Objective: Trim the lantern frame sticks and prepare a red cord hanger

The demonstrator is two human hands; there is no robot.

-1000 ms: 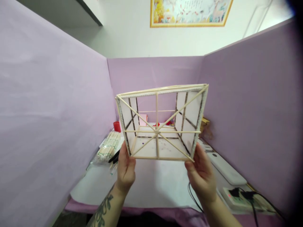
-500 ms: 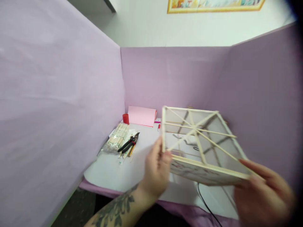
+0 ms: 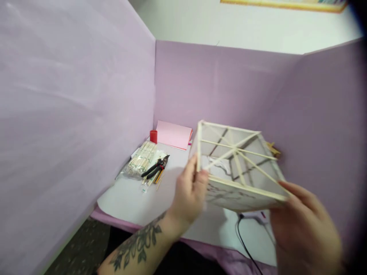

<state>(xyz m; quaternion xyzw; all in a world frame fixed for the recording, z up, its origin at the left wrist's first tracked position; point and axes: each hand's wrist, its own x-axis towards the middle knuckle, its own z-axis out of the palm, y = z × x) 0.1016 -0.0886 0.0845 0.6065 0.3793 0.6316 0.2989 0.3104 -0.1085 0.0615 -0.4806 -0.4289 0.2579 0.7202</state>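
A: Location of the frame [image 3: 234, 148]?

B: Raised above the table [image 3: 120, 202], between both hands and tilted. Its stick-braced face is tipped upward.

A: Left hand [image 3: 190, 189]?

B: At the near left corner. Thumb at the front edge, fingers along the side; grip narrow, holding the frame.

A: Right hand [image 3: 306, 219]?

B: At the near right corner, fingers holding the frame. The hand is blurred; exact thumb placement cannot be told.

A: Construction?

B: Pale sticks cross near the middle of the upper face. White panels form walls; the near one bears dark marks, too blurred to identify.

A: Other items noted?

B: To the left, a bag of sticks [image 3: 140, 160], with black-handled pliers [image 3: 156, 169] just beside it. Beyond the bag, a red cup [image 3: 153, 136]; right of that, pink paper [image 3: 174, 134]. A black cable [image 3: 243, 238] shows below the frame.
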